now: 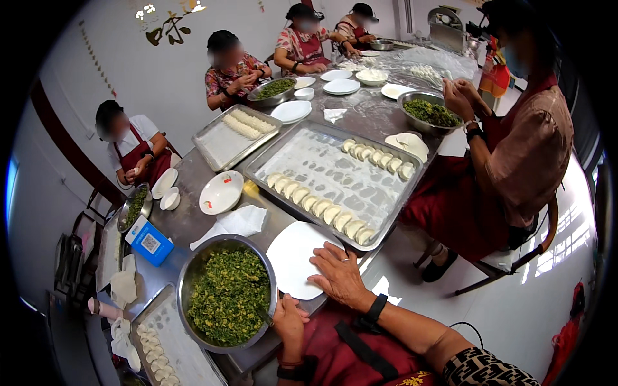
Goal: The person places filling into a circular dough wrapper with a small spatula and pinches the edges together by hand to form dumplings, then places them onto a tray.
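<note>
The right fingers [329,260] lie over the right side of a plate [290,251]; left of them sits a mixing bowl [225,241] holding chopped greens [225,296], beside the left fingers [297,313]. Beyond the right fingers, a tray [322,174] bears dumplings [322,207] (another tray [219,145] lies farther off, leftward) on the surface [360,106].

Head view: left fisheye lens of a head-worn pair, upright.
Facing: down and forward along the surface [370,106] toward its far end.
Nearest: left hand [290,321], right hand [341,273] and bowl [230,242], at lower centre.
Farthest: co-worker [352,29] near the top edge, small.
Rim: black, curved.
</note>
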Action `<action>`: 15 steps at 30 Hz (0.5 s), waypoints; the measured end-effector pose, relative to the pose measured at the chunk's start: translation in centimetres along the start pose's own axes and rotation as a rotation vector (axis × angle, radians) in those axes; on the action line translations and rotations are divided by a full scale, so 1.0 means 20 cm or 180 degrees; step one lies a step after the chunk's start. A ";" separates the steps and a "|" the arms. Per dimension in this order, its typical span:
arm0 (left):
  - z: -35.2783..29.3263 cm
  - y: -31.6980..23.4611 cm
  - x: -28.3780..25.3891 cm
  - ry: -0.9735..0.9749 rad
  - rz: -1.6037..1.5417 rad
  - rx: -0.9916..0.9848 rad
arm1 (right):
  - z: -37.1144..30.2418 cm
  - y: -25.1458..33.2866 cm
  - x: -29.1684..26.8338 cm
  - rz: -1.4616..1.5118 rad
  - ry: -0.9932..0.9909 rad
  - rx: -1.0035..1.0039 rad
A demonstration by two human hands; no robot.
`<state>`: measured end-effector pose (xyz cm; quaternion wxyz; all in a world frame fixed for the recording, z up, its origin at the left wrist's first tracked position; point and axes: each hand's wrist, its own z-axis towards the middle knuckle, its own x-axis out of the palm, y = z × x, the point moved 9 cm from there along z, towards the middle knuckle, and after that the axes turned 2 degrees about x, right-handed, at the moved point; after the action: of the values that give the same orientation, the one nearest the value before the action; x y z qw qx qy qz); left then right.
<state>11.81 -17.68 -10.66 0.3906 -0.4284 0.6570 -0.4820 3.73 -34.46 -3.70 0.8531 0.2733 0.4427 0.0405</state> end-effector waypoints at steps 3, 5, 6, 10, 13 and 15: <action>-0.01 -0.03 0.00 -0.0048 0.0019 0.0189 | 0.03 0.00 0.00 0.0297 -0.0114 -0.0001; -0.01 -0.04 0.00 -0.0070 -0.0066 0.0300 | 0.03 -0.04 0.00 0.0642 -0.0275 0.0039; 0.00 -0.02 0.00 -0.0063 -0.0127 0.0324 | 0.02 -0.06 0.00 0.0680 -0.0290 0.0072; -0.01 0.00 -0.01 -0.0066 -0.0269 0.0409 | 0.01 -0.09 0.01 0.0804 -0.0358 0.0121; -0.03 0.01 -0.01 -0.0006 -0.0244 0.0169 | 0.00 -0.10 0.02 0.0895 -0.0248 0.0177; -0.02 0.01 0.00 0.0009 -0.0270 0.0132 | -0.01 -0.10 0.01 0.1003 -0.0083 0.0307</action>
<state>11.39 -17.44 -10.84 0.3777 -0.4469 0.6287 -0.5123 3.44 -36.06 -4.98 0.8277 0.3805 0.3846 0.1490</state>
